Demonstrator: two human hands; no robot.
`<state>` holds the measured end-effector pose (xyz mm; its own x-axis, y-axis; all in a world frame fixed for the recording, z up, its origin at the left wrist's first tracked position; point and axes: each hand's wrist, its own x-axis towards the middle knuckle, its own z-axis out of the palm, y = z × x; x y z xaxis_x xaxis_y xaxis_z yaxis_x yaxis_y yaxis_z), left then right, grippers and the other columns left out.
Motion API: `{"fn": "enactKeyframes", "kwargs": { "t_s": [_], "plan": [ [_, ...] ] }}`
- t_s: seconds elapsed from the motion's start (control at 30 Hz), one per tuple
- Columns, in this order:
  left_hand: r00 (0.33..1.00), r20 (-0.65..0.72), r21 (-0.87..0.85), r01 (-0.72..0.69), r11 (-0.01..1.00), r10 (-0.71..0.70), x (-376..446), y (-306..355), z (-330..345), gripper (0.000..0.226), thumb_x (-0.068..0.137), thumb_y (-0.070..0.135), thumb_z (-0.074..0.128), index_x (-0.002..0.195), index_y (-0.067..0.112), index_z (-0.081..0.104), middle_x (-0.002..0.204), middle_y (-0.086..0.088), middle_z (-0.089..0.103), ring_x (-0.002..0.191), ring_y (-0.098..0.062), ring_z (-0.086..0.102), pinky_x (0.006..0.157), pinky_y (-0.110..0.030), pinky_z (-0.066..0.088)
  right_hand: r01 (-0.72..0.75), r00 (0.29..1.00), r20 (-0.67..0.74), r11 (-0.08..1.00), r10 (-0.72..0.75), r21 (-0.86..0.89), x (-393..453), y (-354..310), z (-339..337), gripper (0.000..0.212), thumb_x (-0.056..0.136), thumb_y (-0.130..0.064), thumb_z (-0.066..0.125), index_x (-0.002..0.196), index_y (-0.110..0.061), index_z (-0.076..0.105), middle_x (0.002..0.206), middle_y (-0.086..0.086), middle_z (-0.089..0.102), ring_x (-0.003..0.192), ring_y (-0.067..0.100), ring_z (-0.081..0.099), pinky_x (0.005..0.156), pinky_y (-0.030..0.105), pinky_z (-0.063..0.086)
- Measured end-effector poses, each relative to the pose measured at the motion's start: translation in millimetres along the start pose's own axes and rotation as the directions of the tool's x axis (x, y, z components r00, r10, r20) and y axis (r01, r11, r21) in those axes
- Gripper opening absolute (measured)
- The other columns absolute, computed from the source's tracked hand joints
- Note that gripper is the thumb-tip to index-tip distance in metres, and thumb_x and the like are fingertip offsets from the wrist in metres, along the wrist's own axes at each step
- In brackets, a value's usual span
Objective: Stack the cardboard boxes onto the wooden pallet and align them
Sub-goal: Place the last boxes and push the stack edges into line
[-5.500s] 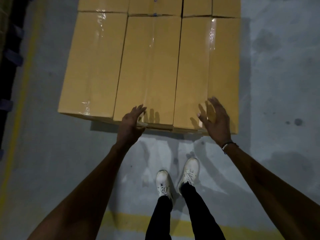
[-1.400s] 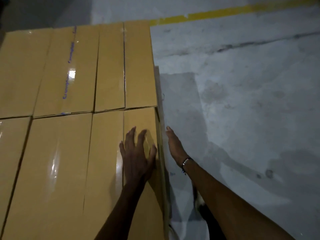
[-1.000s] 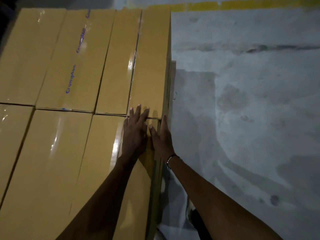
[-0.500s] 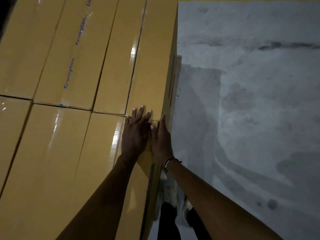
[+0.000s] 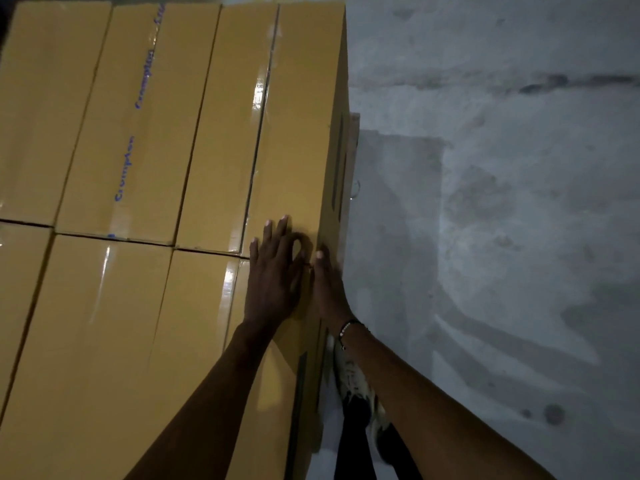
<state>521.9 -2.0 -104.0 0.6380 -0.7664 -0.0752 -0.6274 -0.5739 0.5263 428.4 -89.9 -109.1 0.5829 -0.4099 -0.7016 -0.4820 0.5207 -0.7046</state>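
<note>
Boxes [image 5: 145, 188], tan cardboard, fill the left two-thirds of the head view, packed edge to edge in two rows w/ taped seams catching glare; blue lettering runs along one far-row box. Stack's right side drops sheer to a grey concrete floor [image 5: 502, 220], stained & shadowed. Pallet not clearly visible beneath; only a pale sliver pokes out by the stack's right face. Near-row end box [image 5: 207, 341] sits at the stack's right edge, w/ far-row end box [image 5: 298, 133] butted against it. Left hand [image 5: 273, 278] lies flat on top across the seam between these two, fingers straight & spread, gripping nothing. Right hand [image 5: 329, 289] presses flat against the right-hand corner edge, fingers extended, nothing held; beaded bracelet [image 5: 346, 330] on its wrist. White shoe [image 5: 353, 379] & dark trouser leg below, beside the stack.
</note>
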Motion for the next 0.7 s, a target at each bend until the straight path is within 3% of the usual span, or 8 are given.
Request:
{"fn": "enactKeyframes", "kwargs": {
  "t_s": [0.1, 0.23, 0.43, 0.7],
  "plan": [
    [1.0, 0.019, 0.108, 0.0, 0.994, -0.002, 12.7, 0.7, 4.0, 0.055, 0.109, 0.046, 0.029, 0.161, 0.027, 0.036, 0.175, 0.002, 0.01, 0.162, -0.018, -0.001, 0.129, -0.057, 0.007, -0.062, 0.998, -0.011, 0.995, 0.063, 0.077, 11.3, -2.4, 2.2, 0.058, 0.115, -0.044, 0.02, 0.167, -0.02, 0.018, 0.173, 0.002, 0.022, 0.16, 0.024, 0.022, 0.124, 0.035, 0.022],
    [1.0, 0.003, 0.162, -0.023, 0.987, 0.023, 18.1, 5.5, 5.1, 0.057, 0.11, 0.042, 0.03, 0.166, 0.03, 0.023, 0.176, 0.002, 0.004, 0.162, -0.021, -0.003, 0.129, -0.057, 0.005, -0.1, 0.994, -0.035, 0.986, 0.106, 0.132, 31.3, 4.2, 3.9, 0.055, 0.115, -0.04, 0.02, 0.163, -0.015, 0.031, 0.159, 0.003, 0.039, 0.151, 0.025, 0.035, 0.107, 0.027, 0.03],
    [1.0, 0.008, 0.197, -0.012, 0.98, 0.011, 19.1, 8.1, 5.3, 0.059, 0.109, 0.04, 0.029, 0.166, 0.027, 0.021, 0.176, 0.0, 0.001, 0.162, -0.023, -0.004, 0.128, -0.059, 0.004, -0.119, 0.984, -0.103, 0.969, 0.144, 0.216, 46.6, 16.4, 21.4, 0.056, 0.116, -0.037, 0.018, 0.167, -0.016, 0.02, 0.171, 0.007, 0.026, 0.157, 0.026, 0.028, 0.126, 0.037, 0.027],
    [1.0, 0.028, 0.205, -0.003, 0.979, -0.003, 18.2, 8.7, 5.1, 0.059, 0.109, 0.04, 0.026, 0.165, 0.025, 0.025, 0.176, -0.002, 0.002, 0.162, -0.025, -0.003, 0.128, -0.06, 0.007, -0.1, 0.984, -0.135, 0.989, 0.115, 0.111, 43.0, 11.2, 10.6, 0.058, 0.115, -0.04, 0.028, 0.16, -0.005, 0.032, 0.164, 0.018, 0.039, 0.151, 0.033, 0.039, 0.123, 0.042, 0.033]
  ]
}}
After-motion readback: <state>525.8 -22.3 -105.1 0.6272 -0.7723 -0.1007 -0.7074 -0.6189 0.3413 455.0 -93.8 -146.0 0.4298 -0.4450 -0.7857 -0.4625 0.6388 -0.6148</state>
